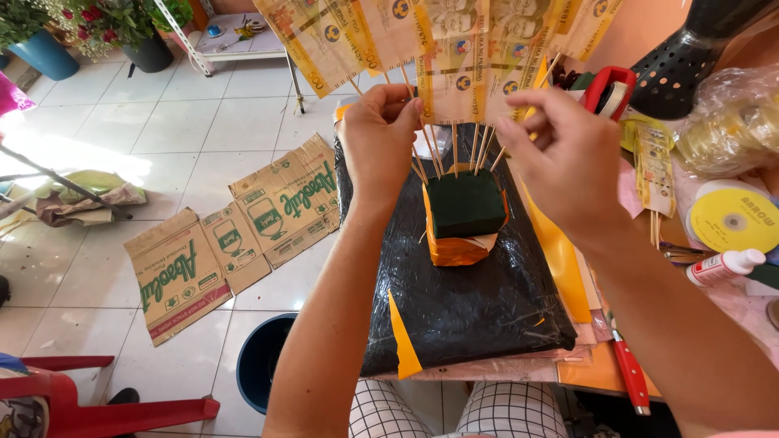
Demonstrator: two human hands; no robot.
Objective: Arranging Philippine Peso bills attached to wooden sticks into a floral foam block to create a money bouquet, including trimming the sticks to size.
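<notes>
Head view, looking down at a craft table. A dark green foam block (465, 203), partly wrapped in orange paper (454, 247), is seen resting on a board covered in black plastic sheet (471, 300), roughly at the middle of the work surface. A cluster of thin wooden sticks (454, 150) is planted in the far edge of the block, and each stick carries a yellow banknote (454, 57); the notes are fanned out above the block, overlapping one another.

The left hand (377, 138) is held beside the left sticks, its fingers curled and pressed together around one or two of them just below the notes. The right hand (568, 154) is raised to the right of the cluster, with thumb and forefinger brought close as if pinching a stick or the edge of a note; the actual contact is hidden behind the fingers, so it cannot be told for certain. The remaining fingers are loosely spread.

Several risks may be judged from this arrangement. The sticks are crowded into a narrow strip of foam, so the foam could be crumbled and the sticks loosened if one were pushed sideways. A note could be creased or torn where it is fixed to its stick. The small block could be tipped by the top-heavy fan.

To the right, a glue bottle (722, 266), a yellow roll of tape (734, 219) and a red-handled cutter (629, 373) are seen; flattened cardboard (235, 235) lies on the tiled floor.
</notes>
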